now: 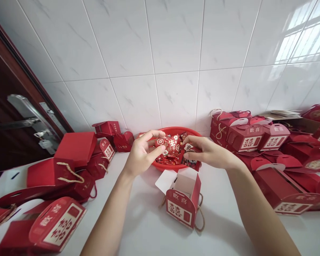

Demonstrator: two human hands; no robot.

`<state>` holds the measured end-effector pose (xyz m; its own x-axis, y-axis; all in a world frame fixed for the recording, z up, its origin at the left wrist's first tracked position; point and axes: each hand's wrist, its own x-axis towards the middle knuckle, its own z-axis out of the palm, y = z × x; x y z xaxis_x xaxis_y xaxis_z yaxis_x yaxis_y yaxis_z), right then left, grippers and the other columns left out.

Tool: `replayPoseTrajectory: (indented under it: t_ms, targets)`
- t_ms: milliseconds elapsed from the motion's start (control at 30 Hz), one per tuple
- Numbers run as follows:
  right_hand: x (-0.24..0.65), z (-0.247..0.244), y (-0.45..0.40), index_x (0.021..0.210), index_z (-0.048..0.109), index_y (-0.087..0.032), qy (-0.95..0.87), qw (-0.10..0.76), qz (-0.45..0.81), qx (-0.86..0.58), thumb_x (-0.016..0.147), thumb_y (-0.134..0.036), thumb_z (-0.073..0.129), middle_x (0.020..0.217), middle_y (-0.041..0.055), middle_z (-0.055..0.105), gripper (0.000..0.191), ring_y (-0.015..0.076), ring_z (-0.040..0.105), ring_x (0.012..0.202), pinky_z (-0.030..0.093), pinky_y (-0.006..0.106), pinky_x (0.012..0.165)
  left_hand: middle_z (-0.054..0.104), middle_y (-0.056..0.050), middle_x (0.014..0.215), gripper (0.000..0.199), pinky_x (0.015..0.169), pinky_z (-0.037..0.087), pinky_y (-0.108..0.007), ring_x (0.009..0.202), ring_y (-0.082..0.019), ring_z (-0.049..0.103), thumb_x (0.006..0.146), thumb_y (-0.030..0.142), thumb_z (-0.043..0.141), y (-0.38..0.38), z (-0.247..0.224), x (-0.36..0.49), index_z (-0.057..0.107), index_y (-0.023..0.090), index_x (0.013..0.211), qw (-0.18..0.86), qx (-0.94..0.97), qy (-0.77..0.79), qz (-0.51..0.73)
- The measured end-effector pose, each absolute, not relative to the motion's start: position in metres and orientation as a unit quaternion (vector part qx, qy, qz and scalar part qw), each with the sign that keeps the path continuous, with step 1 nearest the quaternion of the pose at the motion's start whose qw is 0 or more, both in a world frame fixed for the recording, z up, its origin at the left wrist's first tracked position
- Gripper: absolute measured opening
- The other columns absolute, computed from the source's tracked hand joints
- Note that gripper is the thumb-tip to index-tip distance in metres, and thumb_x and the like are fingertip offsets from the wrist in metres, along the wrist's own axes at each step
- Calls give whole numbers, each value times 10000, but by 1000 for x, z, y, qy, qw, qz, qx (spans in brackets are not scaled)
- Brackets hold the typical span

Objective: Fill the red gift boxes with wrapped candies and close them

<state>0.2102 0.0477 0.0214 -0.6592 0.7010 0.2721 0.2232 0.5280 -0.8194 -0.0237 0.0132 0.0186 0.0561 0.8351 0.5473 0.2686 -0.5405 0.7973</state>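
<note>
My left hand (142, 153) has its thumb and fingers closed around a red printed snack packet (172, 144) with pale characters and flower shapes. It holds the packet over a red plastic basket (160, 166). Inside the basket lie several more small wrapped packets (166, 160). My right hand (206, 151) reaches in at the basket's right side, thumb and fingers around a darker patterned packet (190, 148). In front of the basket stands a red gift box (181, 208) with white double-happiness lettering, a rope handle and its top flaps spread, showing a white inside.
Red boxes (61, 224) crowd the left side near a dark door (8, 78) with a metal handle. More red boxes (246, 137) are stacked at the right. A white tiled wall (176, 96) rises behind the white tabletop (146, 220).
</note>
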Motion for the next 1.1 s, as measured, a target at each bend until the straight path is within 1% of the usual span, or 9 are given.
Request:
replayPoseTrajectory:
  t_ms: [133,267,367,500,633,767,900,1000,1100]
  targets:
    - [201,18,44,910,550,-185,-862,211,366,-281,896,-328,599,839,3,569,152,142,490,736,413,276,648,734,-55,955,248,681,590,-250,852,-189,705,747,264,745,15,20,-28,695,162,968,238,662,419,574]
    - [196,17,41,882,531,-185,-876,130,370,-281,929,-310,551,829,14,626,135,146,545,730,411,264,626,745,-64,993,260,706,590,-261,865,-192,708,744,264,757,15,19,-29,709,159,976,229,655,417,587]
    - [196,18,40,866,557,-175,-879,120,375,-267,928,-273,541,815,18,650,117,136,565,711,412,252,620,747,-60,998,247,729,593,-263,885,-191,709,744,249,760,15,19,-28,714,165,972,233,650,406,598]
    - [196,19,39,836,599,-168,-895,132,342,-256,910,-251,546,764,5,618,124,115,515,655,382,236,582,747,-48,987,240,728,587,-255,882,-184,706,729,233,772,15,19,-28,721,175,957,246,639,400,609]
    - [190,15,38,952,632,-167,-892,79,371,-246,880,-211,570,773,11,675,104,129,595,672,418,233,603,743,-45,991,232,766,582,-264,888,-182,703,717,231,780,16,19,-28,732,182,938,263,623,396,621]
    - [190,12,40,1043,659,-167,-893,47,366,-256,872,-325,662,882,52,729,233,168,651,772,450,245,635,742,-50,997,231,776,580,-277,897,-191,701,712,239,784,16,19,-27,732,185,931,290,610,394,623]
    - [199,17,43,983,692,-163,-893,112,334,-280,881,-388,667,912,54,716,249,172,636,796,454,258,645,736,-44,973,231,749,568,-265,870,-182,689,715,252,776,16,18,-25,734,183,931,281,610,402,623]
    - [205,20,44,963,679,-167,-854,220,382,-277,892,-488,648,883,44,702,331,164,618,767,466,267,635,731,-36,943,203,710,557,-249,820,-163,675,743,272,752,16,17,-21,739,182,924,268,613,415,617]
    - [203,19,45,918,652,-162,-793,324,434,-278,867,-503,677,847,48,694,346,166,626,749,496,286,647,736,-39,968,201,741,562,-255,849,-167,681,755,280,744,16,15,-17,737,183,932,280,627,415,597]
